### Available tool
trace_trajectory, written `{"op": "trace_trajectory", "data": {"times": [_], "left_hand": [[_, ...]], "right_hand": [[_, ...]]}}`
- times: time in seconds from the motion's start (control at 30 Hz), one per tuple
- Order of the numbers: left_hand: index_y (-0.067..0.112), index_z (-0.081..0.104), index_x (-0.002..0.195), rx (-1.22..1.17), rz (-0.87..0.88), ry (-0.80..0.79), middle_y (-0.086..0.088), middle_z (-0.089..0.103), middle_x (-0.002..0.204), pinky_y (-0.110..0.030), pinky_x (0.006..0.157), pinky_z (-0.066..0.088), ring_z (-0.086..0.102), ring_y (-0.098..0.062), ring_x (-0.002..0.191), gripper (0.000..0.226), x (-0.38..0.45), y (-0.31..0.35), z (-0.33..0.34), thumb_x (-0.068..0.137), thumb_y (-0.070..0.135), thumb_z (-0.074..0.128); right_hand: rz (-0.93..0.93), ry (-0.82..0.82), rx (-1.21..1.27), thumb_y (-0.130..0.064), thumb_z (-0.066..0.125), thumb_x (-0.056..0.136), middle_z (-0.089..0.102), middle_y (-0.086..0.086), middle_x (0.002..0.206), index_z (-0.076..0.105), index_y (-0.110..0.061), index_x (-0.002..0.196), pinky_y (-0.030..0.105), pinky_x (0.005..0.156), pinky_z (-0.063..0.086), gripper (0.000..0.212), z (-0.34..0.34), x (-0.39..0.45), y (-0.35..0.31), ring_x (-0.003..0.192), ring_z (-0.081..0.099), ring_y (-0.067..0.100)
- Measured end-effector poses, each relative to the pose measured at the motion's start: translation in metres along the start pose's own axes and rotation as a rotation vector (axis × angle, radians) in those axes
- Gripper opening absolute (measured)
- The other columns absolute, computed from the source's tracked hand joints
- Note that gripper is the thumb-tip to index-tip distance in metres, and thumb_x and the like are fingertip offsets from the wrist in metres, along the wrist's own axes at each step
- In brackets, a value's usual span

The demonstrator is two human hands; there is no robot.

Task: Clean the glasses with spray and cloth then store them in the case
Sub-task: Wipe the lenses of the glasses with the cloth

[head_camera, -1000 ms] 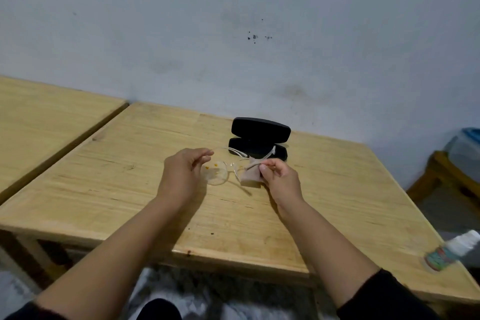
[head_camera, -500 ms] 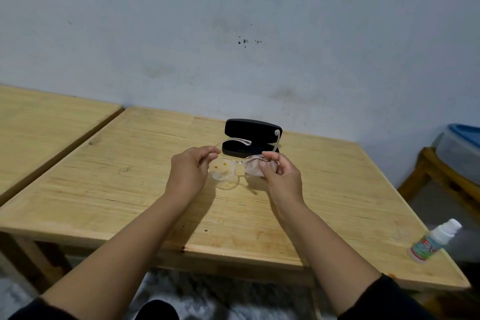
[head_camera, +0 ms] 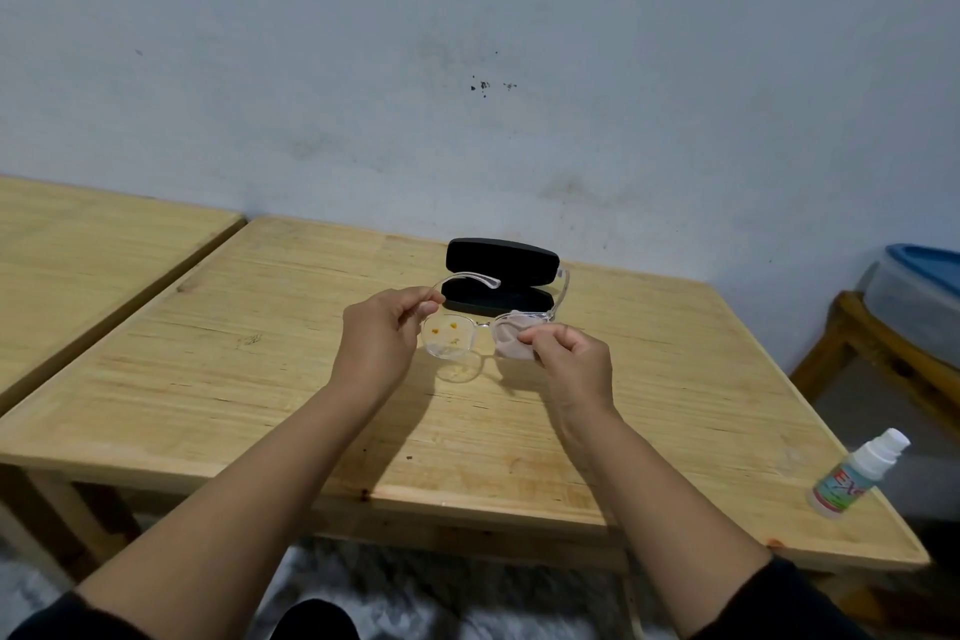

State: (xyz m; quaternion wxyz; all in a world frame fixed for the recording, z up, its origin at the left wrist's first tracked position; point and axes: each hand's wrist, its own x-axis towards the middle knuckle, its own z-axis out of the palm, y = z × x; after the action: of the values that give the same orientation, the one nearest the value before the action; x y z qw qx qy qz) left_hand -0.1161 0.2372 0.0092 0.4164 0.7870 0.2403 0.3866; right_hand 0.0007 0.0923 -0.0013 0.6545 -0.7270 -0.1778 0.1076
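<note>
Clear-framed glasses (head_camera: 451, 337) hang above the wooden table (head_camera: 208, 369), temples unfolded toward the wall. Orange specks dot the left lens. My left hand (head_camera: 382, 333) pinches the frame at its left hinge. My right hand (head_camera: 569, 361) presses a small pinkish cloth (head_camera: 511, 339) around the right lens, which the cloth hides. Just behind the glasses a black case (head_camera: 501, 261) lies open on the table, lid up. A small white spray bottle (head_camera: 852, 476) stands tilted near the table's right front corner, far from both hands.
A second wooden table (head_camera: 78, 244) adjoins on the left with a narrow gap. A grey wall rises right behind the case. At the right, past the table edge, a wooden stand (head_camera: 872, 343) carries a blue-lidded plastic box (head_camera: 919, 291).
Both hands have lifted the glasses a little and turned them more upright. The cloth has wrapped more closely over the right lens. The view has shifted slightly.
</note>
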Motion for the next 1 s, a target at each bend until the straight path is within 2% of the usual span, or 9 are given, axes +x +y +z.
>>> {"op": "trace_trajectory", "data": {"times": [0.17, 0.27, 0.37, 0.5, 0.63, 0.77, 0.87, 0.93, 1.0], "left_hand": [[0.015, 0.072, 0.095, 0.019, 0.075, -0.02, 0.002, 0.068, 0.091, -0.029, 0.083, 0.052, 0.066, -0.017, 0.086, 0.016, -0.0035, 0.0023, 0.0005, 0.088, 0.01, 0.058], [0.014, 0.072, 0.094, 0.033, 0.116, -0.018, 0.005, 0.066, 0.088, -0.023, 0.079, 0.051, 0.066, -0.014, 0.085, 0.017, -0.0051, 0.0022, 0.0015, 0.088, 0.007, 0.057], [0.014, 0.072, 0.092, 0.042, 0.15, -0.015, 0.006, 0.065, 0.085, -0.016, 0.076, 0.05, 0.064, -0.012, 0.081, 0.017, -0.0044, 0.0035, 0.002, 0.088, 0.006, 0.057], [0.015, 0.072, 0.091, 0.044, 0.173, 0.001, 0.008, 0.065, 0.083, -0.004, 0.069, 0.044, 0.062, -0.007, 0.076, 0.018, -0.0022, 0.0059, 0.0012, 0.088, 0.005, 0.057], [0.016, 0.072, 0.091, 0.042, 0.18, 0.009, 0.01, 0.065, 0.082, -0.006, 0.069, 0.045, 0.061, -0.003, 0.073, 0.018, -0.0008, 0.0063, -0.0012, 0.088, 0.006, 0.058], [0.016, 0.072, 0.091, 0.068, 0.178, 0.003, 0.007, 0.065, 0.081, -0.006, 0.067, 0.043, 0.059, 0.0, 0.07, 0.017, -0.0027, 0.0052, -0.0034, 0.088, 0.007, 0.058], [0.015, 0.072, 0.09, 0.088, 0.178, -0.008, 0.004, 0.067, 0.081, -0.014, 0.068, 0.046, 0.061, -0.006, 0.069, 0.016, -0.0029, 0.003, -0.0042, 0.088, 0.008, 0.057], [0.015, 0.072, 0.091, 0.076, 0.172, -0.008, 0.004, 0.067, 0.083, -0.019, 0.072, 0.049, 0.063, -0.009, 0.073, 0.016, -0.0023, 0.0018, -0.0049, 0.088, 0.008, 0.057], [0.015, 0.072, 0.092, 0.057, 0.16, -0.009, 0.004, 0.067, 0.085, -0.025, 0.076, 0.052, 0.064, -0.013, 0.079, 0.016, -0.0016, 0.0009, -0.0058, 0.088, 0.008, 0.057]], "right_hand": [[-0.005, 0.134, 0.031, -0.01, 0.062, 0.078, 0.069, -0.007, 0.087, 0.07, -0.025, 0.074, 0.036, 0.08, 0.053, 0.017, 0.0018, -0.0003, 0.0019, 0.09, 0.064, 0.02], [-0.002, 0.202, 0.113, -0.004, 0.06, 0.079, 0.06, -0.012, 0.084, 0.062, -0.029, 0.076, 0.035, 0.08, 0.053, 0.025, 0.0044, 0.0006, 0.0015, 0.082, 0.06, 0.017], [0.008, 0.235, 0.166, -0.003, 0.062, 0.078, 0.054, -0.009, 0.08, 0.057, -0.029, 0.073, 0.035, 0.074, 0.052, 0.027, 0.0058, 0.0019, -0.0002, 0.071, 0.054, 0.012], [-0.002, 0.23, 0.154, -0.01, 0.067, 0.074, 0.058, -0.007, 0.079, 0.061, -0.03, 0.065, 0.036, 0.078, 0.052, 0.023, 0.0071, 0.0045, -0.0021, 0.078, 0.057, 0.016], [0.022, 0.195, 0.015, -0.015, 0.069, 0.077, 0.064, -0.004, 0.08, 0.062, -0.026, 0.066, 0.031, 0.072, 0.048, 0.017, 0.003, 0.0049, -0.0039, 0.077, 0.059, 0.016], [0.041, 0.144, -0.059, -0.017, 0.07, 0.078, 0.064, -0.004, 0.081, 0.063, -0.027, 0.067, 0.032, 0.076, 0.049, 0.016, 0.0015, 0.0043, -0.0039, 0.077, 0.059, 0.015], [0.051, 0.106, -0.069, -0.016, 0.071, 0.079, 0.058, -0.008, 0.073, 0.063, -0.026, 0.068, 0.029, 0.07, 0.046, 0.016, 0.0009, 0.0038, -0.0038, 0.069, 0.052, 0.011], [0.058, 0.086, -0.056, -0.014, 0.07, 0.081, 0.056, -0.009, 0.071, 0.064, -0.024, 0.071, 0.022, 0.064, 0.042, 0.015, 0.001, 0.0032, -0.0039, 0.065, 0.05, 0.008], [0.065, 0.071, -0.048, -0.013, 0.069, 0.081, 0.058, -0.009, 0.073, 0.064, -0.023, 0.073, 0.022, 0.066, 0.043, 0.014, 0.0021, 0.0025, -0.0043, 0.067, 0.052, 0.009]]}}
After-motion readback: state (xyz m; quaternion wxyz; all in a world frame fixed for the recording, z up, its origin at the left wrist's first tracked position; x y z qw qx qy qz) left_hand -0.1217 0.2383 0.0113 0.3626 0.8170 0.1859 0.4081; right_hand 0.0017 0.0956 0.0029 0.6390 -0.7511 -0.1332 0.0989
